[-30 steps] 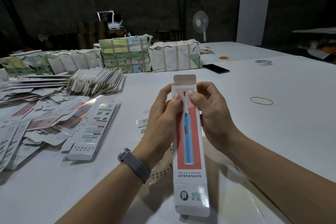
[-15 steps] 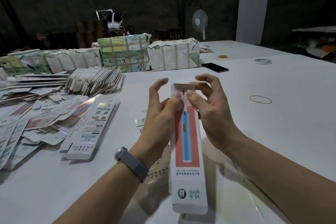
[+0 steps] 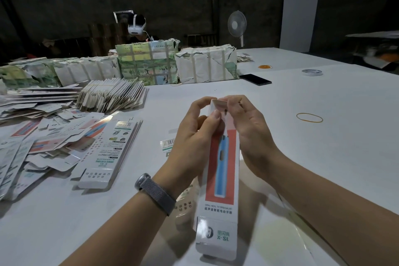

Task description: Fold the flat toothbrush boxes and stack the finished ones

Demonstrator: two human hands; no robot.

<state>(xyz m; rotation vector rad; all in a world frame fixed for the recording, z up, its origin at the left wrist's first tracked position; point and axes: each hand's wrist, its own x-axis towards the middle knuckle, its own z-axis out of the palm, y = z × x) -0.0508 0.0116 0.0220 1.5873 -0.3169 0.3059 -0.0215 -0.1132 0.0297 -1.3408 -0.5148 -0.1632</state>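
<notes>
Head view: left hand (image 3: 194,136) and right hand (image 3: 248,129) both pinch top flap of long white-and-red cardboard toothbrush box (image 3: 220,179), upright between them above white counter (image 3: 323,157).

Black phone (image 3: 255,79), tape roll (image 3: 312,72), rubber band (image 3: 309,117) — standing fan (image 3: 237,24) behind.

bare bench (image 3: 323,157) lies open to the right (only a rubber band (image 3: 309,117) there); flat boxes (image 3: 43,142) crowd the left, wrapped bundles (image 3: 205,65) wall the far side.
</notes>
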